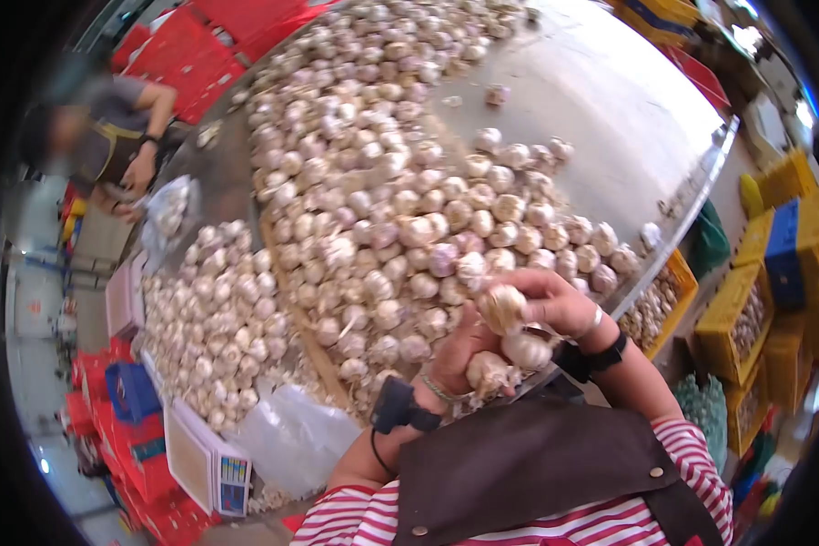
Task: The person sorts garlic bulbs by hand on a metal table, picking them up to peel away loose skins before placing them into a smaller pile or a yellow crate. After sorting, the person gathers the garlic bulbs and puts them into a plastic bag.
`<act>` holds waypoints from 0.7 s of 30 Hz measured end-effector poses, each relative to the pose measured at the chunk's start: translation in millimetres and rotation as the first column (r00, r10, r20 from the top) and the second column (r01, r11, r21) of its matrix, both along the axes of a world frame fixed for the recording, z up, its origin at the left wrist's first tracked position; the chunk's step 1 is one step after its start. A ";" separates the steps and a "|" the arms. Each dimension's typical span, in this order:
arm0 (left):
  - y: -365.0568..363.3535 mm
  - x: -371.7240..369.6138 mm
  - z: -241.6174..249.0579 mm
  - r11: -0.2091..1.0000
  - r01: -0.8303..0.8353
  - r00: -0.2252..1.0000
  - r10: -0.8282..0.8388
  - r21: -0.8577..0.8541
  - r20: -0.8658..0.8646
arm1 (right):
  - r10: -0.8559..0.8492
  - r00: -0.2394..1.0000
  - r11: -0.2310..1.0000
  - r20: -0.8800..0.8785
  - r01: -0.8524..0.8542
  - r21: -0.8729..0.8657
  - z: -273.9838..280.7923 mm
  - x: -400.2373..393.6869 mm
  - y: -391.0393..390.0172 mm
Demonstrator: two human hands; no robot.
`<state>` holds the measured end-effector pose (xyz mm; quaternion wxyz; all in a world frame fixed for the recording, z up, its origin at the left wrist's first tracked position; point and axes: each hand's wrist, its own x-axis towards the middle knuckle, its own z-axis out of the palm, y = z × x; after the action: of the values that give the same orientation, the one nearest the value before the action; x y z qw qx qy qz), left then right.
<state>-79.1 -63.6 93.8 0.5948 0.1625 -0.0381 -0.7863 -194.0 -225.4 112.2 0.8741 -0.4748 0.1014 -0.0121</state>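
Note:
Several garlic bulbs are gathered between my two hands, just above the near edge of a metal table. My right hand [560, 305] has its fingers wrapped round an upper garlic bulb [503, 308]. Beside it, my left hand [460, 350] is curled against a lower bulb [490, 373], its fingers partly behind the garlic. Another bulb [526, 348] lies between the palms. A large heap of garlic [382, 227] spreads over the table behind my hands.
A wooden strip [305, 337] separates a second garlic pile [211, 318] at left. Near it are a plastic bag [296, 437] and a scale [207, 460]. A co-worker [109, 136] holds a bag [171, 209]. Yellow crates [737, 318] stand at right.

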 end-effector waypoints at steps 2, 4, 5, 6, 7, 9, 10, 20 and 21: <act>15.2 -0.4 -1.7 0.999 -0.030 0.997 0.027 0.035 0.068 | 0.110 0.994 0.951 -0.019 -0.110 -0.287 18.1 -0.2 14.2; 33.8 -3.9 -10.8 0.995 -0.074 0.997 0.075 0.073 -0.012 | 0.116 0.992 0.888 -0.045 -0.124 -0.443 17.8 -4.8 27.2; 44.5 -5.7 -7.6 0.981 -0.113 0.994 0.110 0.158 0.027 | 0.101 0.995 0.823 0.020 -0.072 -0.563 18.7 -4.6 34.3; 51.7 -11.0 -5.6 0.962 -0.135 0.991 0.125 0.237 0.054 | 0.103 0.995 0.821 0.012 -0.078 -0.566 18.8 -3.9 40.0; 60.2 -12.0 -11.9 0.961 -0.149 0.976 0.106 0.234 0.189 | 0.087 0.994 0.731 0.069 -0.016 -0.682 17.6 -4.3 46.0; 73.4 -13.8 -11.1 0.951 -0.182 0.950 0.105 0.248 0.293 | 0.036 0.993 0.616 0.113 0.067 -0.785 14.4 -8.6 63.7; 78.6 -15.6 -15.3 0.938 -0.212 0.954 0.137 0.275 0.267 | -0.028 0.998 0.664 0.050 0.056 -0.745 11.3 -10.5 74.2; 125.6 -13.1 22.6 0.958 -0.255 0.886 0.175 0.134 0.429 | -0.176 0.981 0.963 0.076 0.188 -0.192 -3.5 -24.4 133.9; 127.4 -15.2 23.1 0.954 -0.271 0.868 0.185 0.127 0.461 | -0.196 0.976 0.949 0.096 0.213 -0.231 -5.6 -27.3 136.4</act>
<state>-94.3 63.8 116.9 0.6412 0.3963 -0.0791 -0.6524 -221.3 -89.0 106.6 0.8075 -0.5630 0.1166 -0.1319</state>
